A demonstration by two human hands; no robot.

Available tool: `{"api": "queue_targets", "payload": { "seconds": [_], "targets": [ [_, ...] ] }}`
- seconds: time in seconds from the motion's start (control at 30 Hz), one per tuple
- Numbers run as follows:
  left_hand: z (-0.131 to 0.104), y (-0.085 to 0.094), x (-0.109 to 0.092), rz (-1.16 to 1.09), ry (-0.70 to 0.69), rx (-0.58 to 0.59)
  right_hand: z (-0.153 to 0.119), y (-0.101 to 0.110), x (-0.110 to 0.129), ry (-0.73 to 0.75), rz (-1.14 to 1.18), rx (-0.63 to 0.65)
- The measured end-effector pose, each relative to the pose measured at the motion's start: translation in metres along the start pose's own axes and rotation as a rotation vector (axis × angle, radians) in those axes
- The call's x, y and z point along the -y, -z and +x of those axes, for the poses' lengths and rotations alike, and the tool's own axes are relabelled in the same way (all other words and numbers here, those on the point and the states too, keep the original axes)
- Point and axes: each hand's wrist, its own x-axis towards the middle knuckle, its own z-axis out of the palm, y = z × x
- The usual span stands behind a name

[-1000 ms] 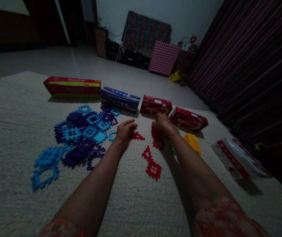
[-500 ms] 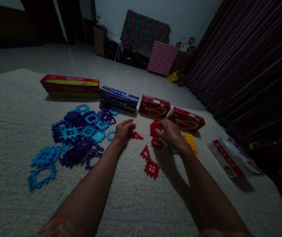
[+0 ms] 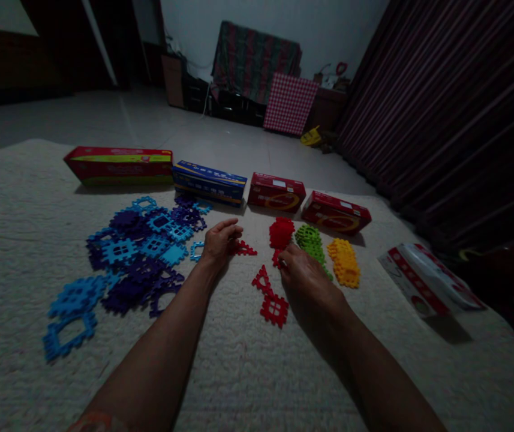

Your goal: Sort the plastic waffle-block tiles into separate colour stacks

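Observation:
Near the middle, my left hand point(image 3: 221, 243) rests beside a red triangular piece point(image 3: 244, 248), fingers partly curled; whether it grips the piece is unclear. My right hand point(image 3: 304, 270) has its fingertips closed at a small red piece point(image 3: 276, 258), partly hidden by them. Just beyond is a red stack point(image 3: 280, 231). A red triangle point(image 3: 261, 278) and a red window-like square point(image 3: 275, 309) lie touching, closer to me. Green pieces point(image 3: 309, 241) and yellow pieces point(image 3: 344, 263) form rows at the right. Blue and purple pieces point(image 3: 137, 279) are heaped at the left.
Across the back of the pale mat point(image 3: 248, 372) stand a long red box point(image 3: 119, 167), a blue box point(image 3: 210, 185) and two red boxes point(image 3: 276, 192) point(image 3: 336, 213). A white and red package point(image 3: 427, 281) lies at the right, near a dark curtain point(image 3: 400, 108).
My right hand has moved from the red stack toward me, down to the small red piece, uncovering the green pieces. My left hand stays by the red triangle. The view has shifted slightly.

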Motion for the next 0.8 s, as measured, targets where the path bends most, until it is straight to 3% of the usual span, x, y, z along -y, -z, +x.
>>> {"api": "queue_targets", "payload": {
  "seconds": [0.1, 0.23, 0.4, 0.6, 0.8],
  "targets": [
    [-0.001, 0.0, 0.0, 0.007, -0.001, 0.0, 0.001, 0.007, -0.002, -0.024, 0.019, 0.077],
    [-0.001, 0.0, 0.001, 0.012, -0.009, 0.0, 0.007, 0.017, -0.012, 0.001, 0.114, 0.083],
    [0.002, 0.001, 0.002, 0.022, -0.011, -0.002, 0.011, 0.012, -0.017, 0.042, 0.156, 0.085],
    [0.001, 0.001, 0.002, 0.017, -0.016, 0.008, 0.026, 0.006, -0.011, -0.009, 0.023, -0.173],
    [-0.002, -0.002, -0.001, 0.014, -0.001, -0.011, 0.054, -0.001, -0.003, 0.024, -0.083, -0.215]
  ]
}}
